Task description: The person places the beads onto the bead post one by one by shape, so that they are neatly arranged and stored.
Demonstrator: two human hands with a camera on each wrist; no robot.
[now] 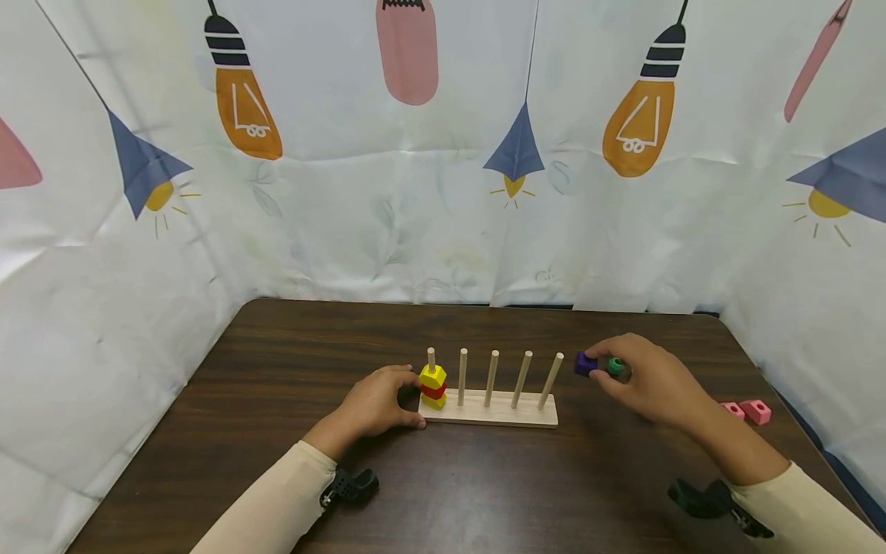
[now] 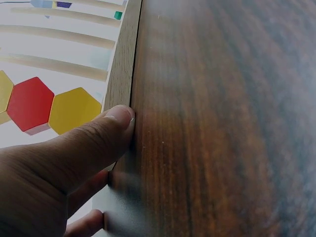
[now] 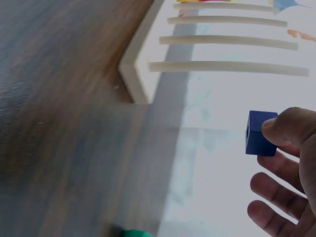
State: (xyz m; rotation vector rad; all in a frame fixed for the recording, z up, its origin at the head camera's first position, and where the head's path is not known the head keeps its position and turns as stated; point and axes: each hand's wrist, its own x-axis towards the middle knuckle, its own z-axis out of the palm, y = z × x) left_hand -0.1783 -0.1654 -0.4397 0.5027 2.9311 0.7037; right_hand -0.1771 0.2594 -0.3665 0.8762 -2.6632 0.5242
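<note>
A pale wooden peg board [image 1: 487, 408] with several upright pegs stands on the table. On its leftmost peg is a stack of a yellow hexagonal block [image 1: 433, 377], a red hexagonal block [image 2: 30, 104] and another yellow block [image 2: 75, 110]. My left hand [image 1: 374, 402] grips the board's left end, the thumb against its front edge. To the right of the board, my right hand [image 1: 647, 377] pinches a dark blue block [image 3: 261, 133] between thumb and fingers, above the table. A hole shows in one side of that block in the right wrist view.
Behind my right hand a green block [image 1: 615, 366] is partly hidden. Two pink blocks with holes [image 1: 754, 412] lie near the right edge of the dark wood table [image 1: 484, 492]. A printed white cloth [image 1: 443, 231] hangs around the table's back and sides.
</note>
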